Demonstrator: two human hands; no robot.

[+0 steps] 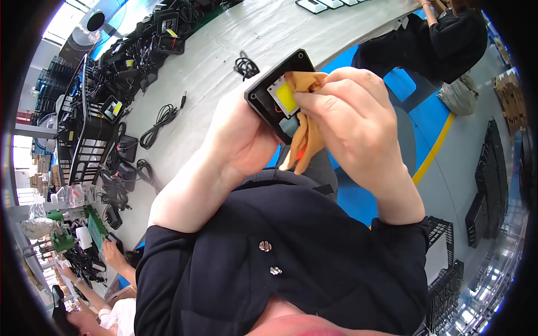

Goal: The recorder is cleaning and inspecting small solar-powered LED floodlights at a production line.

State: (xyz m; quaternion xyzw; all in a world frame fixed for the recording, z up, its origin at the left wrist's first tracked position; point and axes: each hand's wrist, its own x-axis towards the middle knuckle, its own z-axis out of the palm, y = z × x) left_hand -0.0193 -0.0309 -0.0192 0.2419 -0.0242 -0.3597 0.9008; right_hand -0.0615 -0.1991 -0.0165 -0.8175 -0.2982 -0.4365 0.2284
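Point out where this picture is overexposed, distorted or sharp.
In the head view, the upper-left window is washed out; in the head view, the table edge bows; also in the head view, the black box and tan cloth look fairly sharp.

And it's bright, thoroughly bright, over the bench (207, 78), which takes the light softly with only gentle shadows. Beyond its left side, the window (64, 22) burns out to flat white! On the bench's near side, the black shirt (347, 252) sinks dark, its folds only faintly readable. The yellow panel (286, 101) and tan cloth (308, 137), against the bench's near edge, come through fairly sharp. Well right of the bench, bluish-white glare streaks the bowed, smeary rim.
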